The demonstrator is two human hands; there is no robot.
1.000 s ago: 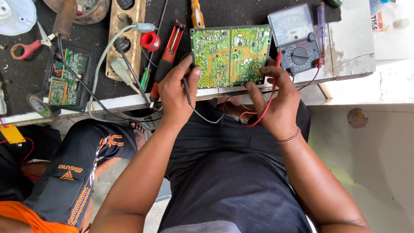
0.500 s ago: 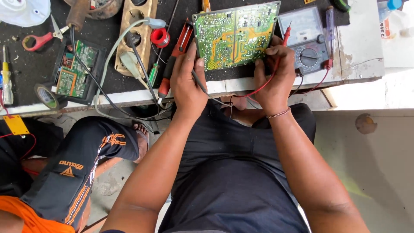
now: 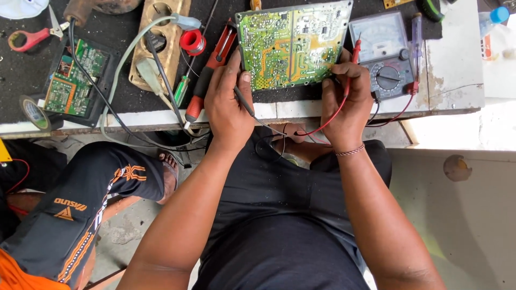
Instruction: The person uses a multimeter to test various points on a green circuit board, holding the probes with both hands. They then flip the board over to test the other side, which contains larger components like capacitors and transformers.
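Left hand (image 3: 228,104) grips the black probe (image 3: 243,100); right hand (image 3: 346,102) grips the red probe (image 3: 355,53). Both touch the circuit board (image 3: 293,43), which has shifted up-frame on the surface (image 3: 457,70) beside the meter (image 3: 382,53).

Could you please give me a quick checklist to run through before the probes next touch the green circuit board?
1. Black probe held in left hand: ok.
2. Red probe held in right hand: ok.
3. Circuit board solder side up, propped on the bench: ok.
4. Meter face visible beside the board: ok.
5. Meter dial setting: cannot tell.
6. Red lead loops loose below the bench edge, could snag: not ok.
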